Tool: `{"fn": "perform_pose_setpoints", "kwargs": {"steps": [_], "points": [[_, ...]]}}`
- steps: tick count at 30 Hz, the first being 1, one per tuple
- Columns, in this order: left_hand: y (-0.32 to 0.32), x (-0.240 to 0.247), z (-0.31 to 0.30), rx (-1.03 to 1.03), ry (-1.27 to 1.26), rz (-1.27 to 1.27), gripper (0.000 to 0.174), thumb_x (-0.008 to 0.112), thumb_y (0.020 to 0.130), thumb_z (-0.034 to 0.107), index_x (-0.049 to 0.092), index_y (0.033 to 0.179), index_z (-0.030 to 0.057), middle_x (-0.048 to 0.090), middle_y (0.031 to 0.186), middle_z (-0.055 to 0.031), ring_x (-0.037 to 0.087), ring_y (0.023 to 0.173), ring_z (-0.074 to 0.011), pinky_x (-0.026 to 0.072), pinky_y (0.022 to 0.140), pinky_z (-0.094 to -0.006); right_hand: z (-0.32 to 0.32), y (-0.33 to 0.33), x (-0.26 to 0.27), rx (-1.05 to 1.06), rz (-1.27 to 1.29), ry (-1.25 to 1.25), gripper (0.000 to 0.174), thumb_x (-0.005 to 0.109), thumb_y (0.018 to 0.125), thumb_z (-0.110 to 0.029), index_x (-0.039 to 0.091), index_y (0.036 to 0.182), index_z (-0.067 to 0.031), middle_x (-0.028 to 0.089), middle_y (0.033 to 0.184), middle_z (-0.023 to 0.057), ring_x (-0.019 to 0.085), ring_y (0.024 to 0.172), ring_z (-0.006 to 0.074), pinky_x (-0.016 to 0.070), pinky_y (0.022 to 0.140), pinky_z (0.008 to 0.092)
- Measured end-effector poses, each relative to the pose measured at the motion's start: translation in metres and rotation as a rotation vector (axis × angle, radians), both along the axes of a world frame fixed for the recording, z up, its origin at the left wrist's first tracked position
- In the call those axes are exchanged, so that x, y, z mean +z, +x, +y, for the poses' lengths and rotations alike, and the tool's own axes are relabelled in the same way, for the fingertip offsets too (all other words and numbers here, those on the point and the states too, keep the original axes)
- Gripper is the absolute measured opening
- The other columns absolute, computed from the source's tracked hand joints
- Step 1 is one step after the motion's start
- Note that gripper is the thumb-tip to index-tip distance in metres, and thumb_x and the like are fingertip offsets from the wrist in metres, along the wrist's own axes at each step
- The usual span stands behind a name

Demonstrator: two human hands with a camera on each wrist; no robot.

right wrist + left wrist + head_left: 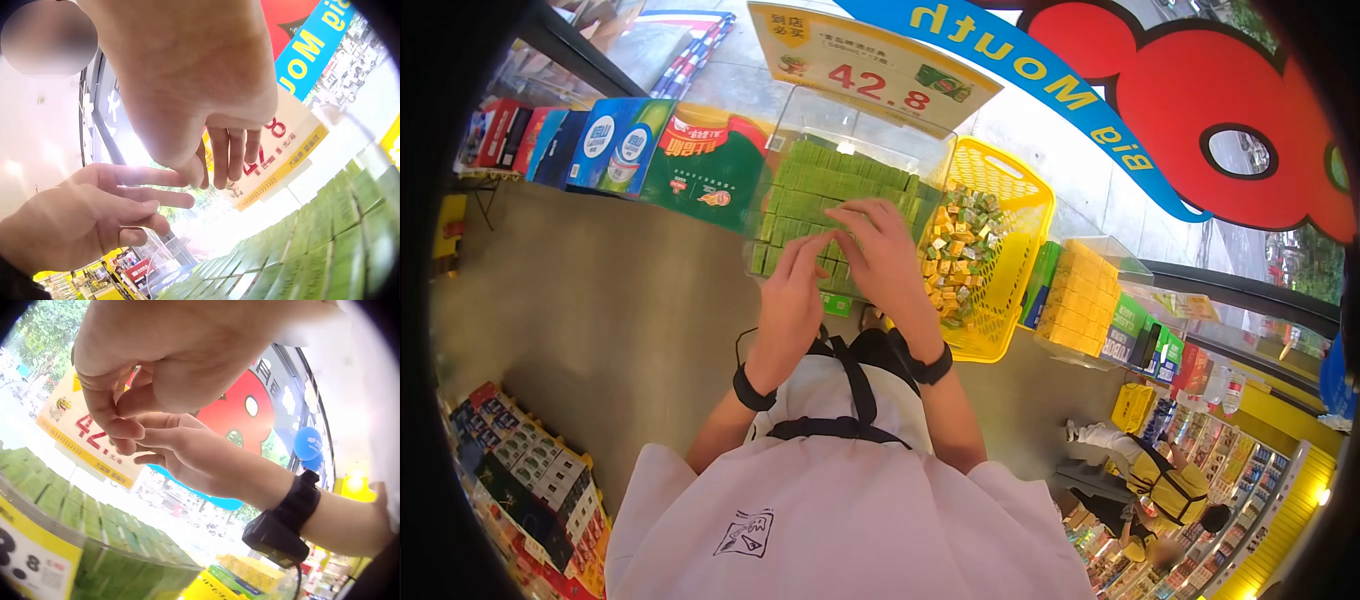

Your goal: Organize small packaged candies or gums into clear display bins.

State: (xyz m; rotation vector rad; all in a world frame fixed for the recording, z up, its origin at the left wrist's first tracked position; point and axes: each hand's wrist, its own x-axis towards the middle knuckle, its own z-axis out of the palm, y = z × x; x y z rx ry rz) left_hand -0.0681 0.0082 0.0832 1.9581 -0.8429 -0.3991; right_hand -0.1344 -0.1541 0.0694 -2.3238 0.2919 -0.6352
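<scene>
Both hands hover over a clear bin (pixel 808 108) packed with rows of small green boxes (pixel 845 170). My left hand (pixel 790 305) has its fingers loosely bent, and its fingertips come close to the right hand. The right hand (pixel 890 268) reaches in from the other side, palm down, fingers extended and slightly bent. In the left wrist view, the right hand (pixel 197 453) overlaps the left fingertips. The right wrist view has the left hand (pixel 94 212) beside the right thumb, with the green boxes (pixel 300 250) below. Nothing shows between the fingers of either hand.
A yellow basket (pixel 1022 235) of loose small yellow and green boxes stands right of the bin. A price sign (pixel 870 65) rises behind it. Beer cartons (pixel 700 170) line the left, and a stack of yellow boxes (pixel 1080 300) the right. People stand at the lower right.
</scene>
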Motion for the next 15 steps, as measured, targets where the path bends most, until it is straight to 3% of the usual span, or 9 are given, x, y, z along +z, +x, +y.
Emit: {"fn": "perform_pose_setpoints", "kwargs": {"steps": [3, 5, 6, 8, 9, 11, 15], "points": [[-0.027, -0.001, -0.022, -0.090, -0.083, 0.059, 0.063, 0.046, 0.085, -0.023, 0.065, 0.139, 0.0044, 0.067, 0.130, -0.0187, 0.073, 0.098, -0.0315, 0.0596, 0.077, -0.0391, -0.022, -0.041, 0.005, -0.154, -0.094, -0.012, 0.024, 0.076, 0.090, 0.002, 0.078, 0.113, -0.0059, 0.073, 0.108, 0.0110, 0.067, 0.105, 0.0338, 0.0549, 0.089, 0.0451], [-0.049, 0.000, -0.041, -0.291, -0.206, 0.233, 0.069, 0.048, 0.076, -0.025, 0.065, 0.137, 0.0027, 0.064, 0.134, -0.0187, 0.070, 0.110, -0.0350, 0.0594, 0.085, -0.0410, -0.037, -0.072, 0.008, -0.252, -0.100, 0.021, 0.021, 0.076, 0.090, 0.002, 0.079, 0.110, -0.0054, 0.073, 0.103, 0.0112, 0.068, 0.100, 0.0328, 0.0547, 0.086, 0.0434], [-0.061, -0.003, -0.050, -0.294, -0.204, 0.234, 0.069, 0.048, 0.076, -0.025, 0.065, 0.137, 0.0027, 0.064, 0.134, -0.0187, 0.070, 0.110, -0.0350, 0.0594, 0.085, -0.0410, -0.044, -0.086, 0.008, -0.346, -0.109, 0.053, 0.018, 0.075, 0.091, 0.002, 0.079, 0.107, -0.0049, 0.073, 0.097, 0.0115, 0.068, 0.094, 0.0318, 0.0546, 0.084, 0.0417], [-0.089, -0.018, -0.069, -0.420, -0.198, 0.023, 0.068, 0.051, 0.073, -0.025, 0.064, 0.135, 0.0004, 0.062, 0.136, -0.0193, 0.063, 0.123, -0.0394, 0.0554, 0.100, -0.0436, -0.060, -0.117, -0.011, -0.424, -0.067, 0.131, 0.016, 0.075, 0.093, 0.001, 0.079, 0.108, -0.0043, 0.073, 0.095, 0.0115, 0.069, 0.091, 0.0308, 0.0543, 0.082, 0.0407], [-0.101, -0.027, -0.079, -0.421, -0.197, 0.025, 0.068, 0.051, 0.073, -0.025, 0.064, 0.135, 0.0004, 0.062, 0.136, -0.0193, 0.063, 0.123, -0.0394, 0.0554, 0.100, -0.0436, -0.070, -0.132, -0.024, -0.498, -0.028, 0.207, 0.015, 0.075, 0.095, 0.000, 0.079, 0.108, -0.0036, 0.073, 0.092, 0.0116, 0.069, 0.087, 0.0297, 0.0540, 0.080, 0.0396], [-0.125, -0.046, -0.095, -0.505, -0.144, 0.139, 0.063, 0.053, 0.073, -0.024, 0.064, 0.131, -0.0007, 0.060, 0.136, -0.0198, 0.058, 0.131, -0.0430, 0.0488, 0.111, -0.0463, -0.085, -0.157, -0.052, -0.508, 0.020, 0.199, 0.012, 0.073, 0.097, -0.001, 0.078, 0.108, -0.0030, 0.073, 0.091, 0.0114, 0.070, 0.084, 0.0290, 0.0543, 0.077, 0.0403], [-0.165, -0.112, -0.126, -0.519, -0.001, 0.023, 0.057, 0.054, 0.075, -0.019, 0.055, 0.131, -0.0087, 0.057, 0.128, -0.0274, 0.058, 0.120, -0.0508, 0.0498, 0.105, -0.0528, -0.106, -0.194, -0.125, -0.488, 0.179, 0.280, 0.012, 0.071, 0.098, -0.005, 0.077, 0.109, -0.0042, 0.075, 0.095, 0.0140, 0.072, 0.087, 0.0305, 0.0558, 0.077, 0.0430]]}}
